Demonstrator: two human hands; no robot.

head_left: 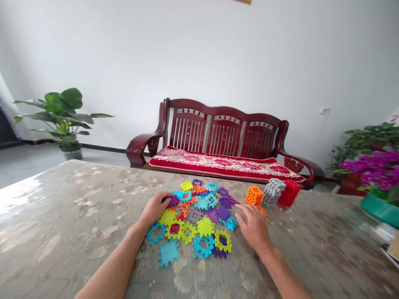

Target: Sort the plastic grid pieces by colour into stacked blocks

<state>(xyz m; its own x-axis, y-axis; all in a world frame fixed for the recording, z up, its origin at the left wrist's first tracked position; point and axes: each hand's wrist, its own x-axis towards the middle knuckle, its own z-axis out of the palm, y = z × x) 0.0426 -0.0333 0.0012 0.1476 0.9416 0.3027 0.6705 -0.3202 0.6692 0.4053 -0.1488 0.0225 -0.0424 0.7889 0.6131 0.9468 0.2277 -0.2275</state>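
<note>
A loose pile of notched plastic building tiles lies spread between my hands, in light blue, yellow-green, purple, grey and orange. My left hand (pixel 157 207) is at the pile's left edge, fingers apart, its fingertips at a purple tile (pixel 173 201). On the other side my right hand (pixel 253 226) lies low with fingers stretched towards the pile, near a blue tile (pixel 230 223). Its fingertips reach close to the purple tiles (pixel 223 212). Closest to me are a solid light-blue tile (pixel 168 252) and a light-blue frame tile (pixel 203 246).
Beyond my right hand stand stacks of orange tiles (pixel 254 195), grey tiles (pixel 273 192) and red tiles (pixel 289 193). A turquoise flower pot (pixel 378 209) is at the right of the patterned table (pixel 77 232). Behind it is a wooden bench (pixel 224 128); a potted plant (pixel 67 112) stands left.
</note>
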